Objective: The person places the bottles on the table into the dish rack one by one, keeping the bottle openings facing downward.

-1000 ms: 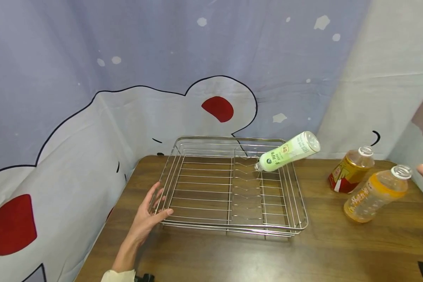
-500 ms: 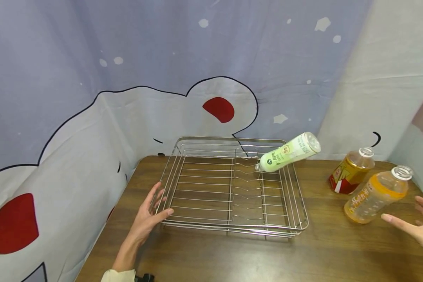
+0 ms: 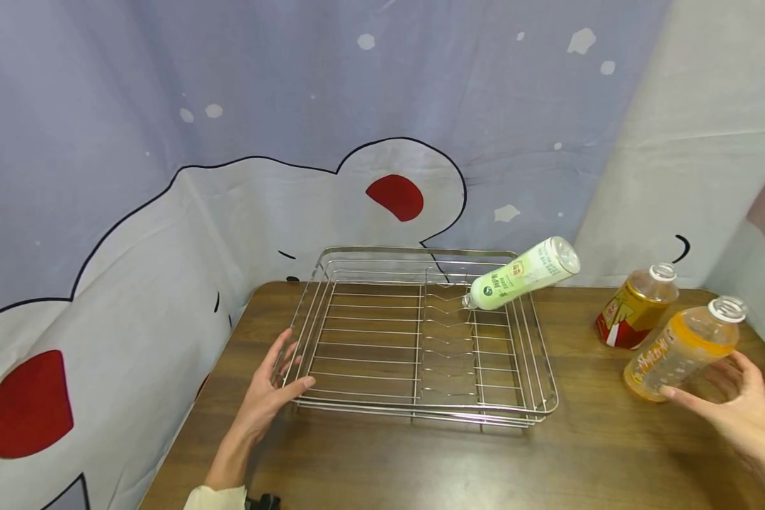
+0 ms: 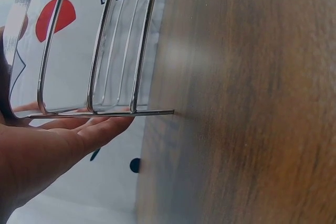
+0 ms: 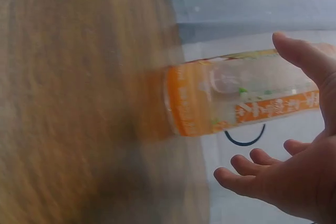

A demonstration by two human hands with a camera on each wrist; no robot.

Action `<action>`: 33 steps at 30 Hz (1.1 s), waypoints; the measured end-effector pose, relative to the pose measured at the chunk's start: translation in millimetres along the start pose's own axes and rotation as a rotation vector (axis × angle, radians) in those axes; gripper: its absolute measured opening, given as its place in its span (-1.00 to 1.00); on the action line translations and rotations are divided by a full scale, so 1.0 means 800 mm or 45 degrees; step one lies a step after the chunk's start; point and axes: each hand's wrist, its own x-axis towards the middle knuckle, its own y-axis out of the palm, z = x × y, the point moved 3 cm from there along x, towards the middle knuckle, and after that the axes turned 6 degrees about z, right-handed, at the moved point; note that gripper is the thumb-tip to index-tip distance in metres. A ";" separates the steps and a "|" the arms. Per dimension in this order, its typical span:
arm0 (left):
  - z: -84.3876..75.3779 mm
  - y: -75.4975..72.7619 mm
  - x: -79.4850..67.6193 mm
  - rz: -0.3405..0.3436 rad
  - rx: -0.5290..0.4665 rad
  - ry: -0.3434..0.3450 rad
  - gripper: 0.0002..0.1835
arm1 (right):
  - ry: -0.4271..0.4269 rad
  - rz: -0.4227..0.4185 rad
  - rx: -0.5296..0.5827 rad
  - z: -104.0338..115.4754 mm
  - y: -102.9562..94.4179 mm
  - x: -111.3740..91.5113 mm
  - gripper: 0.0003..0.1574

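Observation:
My left hand (image 3: 264,397) grips the front left corner of a wire dish rack (image 3: 414,407), thumb over the top rim and fingers along the outer side. In the left wrist view, the fingers (image 4: 105,132) lie against the rack's side wires. By the front of an orange-labelled plastic bottle (image 3: 685,350), my right hand (image 3: 742,414) is spread. Its thumb overlaps the bottle in the right wrist view, while the other fingers (image 5: 236,182) stand apart from it. That bottle is uncapped and upright on the table.
A green-labelled bottle (image 3: 523,276) leans neck-down in the rack's right part, its base beyond the rim. Behind the orange-labelled bottle stands a red-and-yellow-labelled bottle (image 3: 637,308). A patterned curtain (image 3: 280,85) borders the wooden table (image 3: 382,467) at the back and sides.
My right hand has come in from the right edge, moving left to the orange-labelled bottle. The left hand, the rack and the bottles have stayed in place.

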 end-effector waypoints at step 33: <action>0.002 0.000 0.000 0.001 -0.013 0.011 0.00 | -0.004 -0.182 0.003 -0.018 0.043 0.028 -0.05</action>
